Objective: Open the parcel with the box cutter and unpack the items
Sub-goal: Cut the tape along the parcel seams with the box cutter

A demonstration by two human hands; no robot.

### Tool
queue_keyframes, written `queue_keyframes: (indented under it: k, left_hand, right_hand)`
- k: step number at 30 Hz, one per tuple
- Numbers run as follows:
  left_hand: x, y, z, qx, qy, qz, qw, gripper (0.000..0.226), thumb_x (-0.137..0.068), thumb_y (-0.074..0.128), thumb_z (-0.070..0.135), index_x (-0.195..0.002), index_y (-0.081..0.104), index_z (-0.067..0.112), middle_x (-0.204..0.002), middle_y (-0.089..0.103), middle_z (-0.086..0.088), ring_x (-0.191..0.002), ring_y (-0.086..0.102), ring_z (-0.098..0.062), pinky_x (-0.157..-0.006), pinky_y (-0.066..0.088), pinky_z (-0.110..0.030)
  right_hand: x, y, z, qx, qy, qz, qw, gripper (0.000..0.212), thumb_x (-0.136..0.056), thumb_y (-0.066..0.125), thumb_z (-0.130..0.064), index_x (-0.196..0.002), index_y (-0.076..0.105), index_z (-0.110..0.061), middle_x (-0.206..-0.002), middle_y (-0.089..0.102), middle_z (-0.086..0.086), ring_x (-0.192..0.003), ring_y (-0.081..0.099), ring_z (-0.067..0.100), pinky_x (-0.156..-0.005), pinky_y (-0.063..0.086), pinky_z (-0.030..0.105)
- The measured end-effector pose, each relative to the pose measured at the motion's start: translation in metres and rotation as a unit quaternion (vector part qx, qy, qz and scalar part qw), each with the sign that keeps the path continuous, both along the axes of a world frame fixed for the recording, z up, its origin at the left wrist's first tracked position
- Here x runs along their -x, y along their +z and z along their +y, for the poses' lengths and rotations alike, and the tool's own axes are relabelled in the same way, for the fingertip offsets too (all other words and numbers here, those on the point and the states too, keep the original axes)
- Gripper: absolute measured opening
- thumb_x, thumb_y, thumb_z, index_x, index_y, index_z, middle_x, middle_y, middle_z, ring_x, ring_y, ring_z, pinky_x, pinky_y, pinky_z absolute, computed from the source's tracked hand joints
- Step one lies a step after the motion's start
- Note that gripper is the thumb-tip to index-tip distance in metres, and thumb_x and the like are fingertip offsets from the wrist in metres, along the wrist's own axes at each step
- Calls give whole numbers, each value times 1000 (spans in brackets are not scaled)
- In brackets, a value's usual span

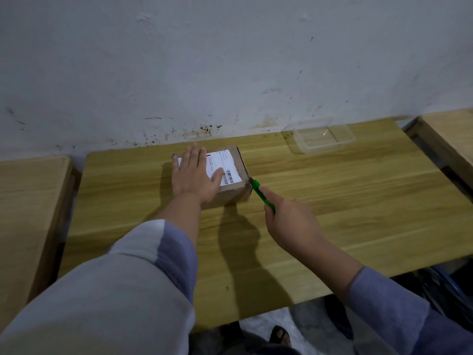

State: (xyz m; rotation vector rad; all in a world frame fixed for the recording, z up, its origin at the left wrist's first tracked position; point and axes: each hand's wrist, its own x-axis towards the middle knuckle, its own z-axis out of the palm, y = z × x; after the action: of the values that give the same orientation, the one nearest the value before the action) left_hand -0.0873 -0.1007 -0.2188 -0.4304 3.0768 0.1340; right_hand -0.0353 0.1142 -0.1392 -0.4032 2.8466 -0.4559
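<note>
A small brown cardboard parcel [236,192] with a white shipping label [225,162] sits on the wooden table [332,201], near the wall. My left hand [194,172] lies flat on the parcel's top with fingers spread, pressing it down. My right hand [289,226] grips a green box cutter [261,193]. The cutter's tip touches the parcel's near right top corner. The parcel's flaps look closed.
A clear plastic container [322,137] stands at the back right of the table, by the stained wall. Other wooden tabletops flank this one at the left [28,201] and the right [450,134]. A foot shows below the table's front edge.
</note>
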Motion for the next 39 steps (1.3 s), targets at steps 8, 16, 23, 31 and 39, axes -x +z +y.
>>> queue_keyframes:
  k: [8, 16, 23, 31, 39]
  left_hand:
    - [0, 0, 0, -3, -1, -2, 1000, 76, -94, 14, 62, -153, 0, 16, -161, -7, -3, -148, -8, -19, -119, -4, -47]
    - [-1, 1, -1, -21, -10, 7, 1000, 75, -94, 17, 61, -153, 2, 17, -161, -4, -4, -148, -7, -20, -119, -5, -48]
    - [5, 11, -7, -96, 0, 8, 995, 79, -90, 38, 64, -152, 13, 23, -161, 11, 1, -148, 3, -18, -119, -2, -44]
    - [24, 27, -25, -78, -82, -66, 991, 82, -85, 37, 72, -152, 9, 34, -158, 20, 3, -145, 16, -19, -117, 11, -46]
    - [35, 27, -31, -87, -69, -82, 991, 89, -77, 36, 82, -151, 9, 39, -144, 39, -1, -130, 38, -22, -103, 38, -44]
  right_hand:
    - [-9, 1, 10, 39, -10, -10, 999, 45, -97, 38, -28, -141, 34, -39, -92, 69, 6, -76, 63, 26, -57, 44, 32]
    - [12, -6, 3, 204, -79, -41, 975, 59, -100, 36, -33, -149, 2, -36, -80, 61, 4, -62, 55, 18, -52, 41, 30]
    - [13, -48, -22, 371, -294, -240, 847, 24, -94, 44, -12, -117, 44, -18, -88, 55, 5, -78, 52, 21, -66, 43, 36]
    - [27, -51, -65, 458, -383, -287, 749, 40, -90, 60, -27, -121, 38, -15, -104, 53, 5, -79, 51, 15, -55, 44, 27]
    - [51, -56, -88, 507, -432, -197, 719, 39, -82, 70, -18, -113, 47, -17, -106, 62, 5, -86, 63, 23, -75, 58, 45]
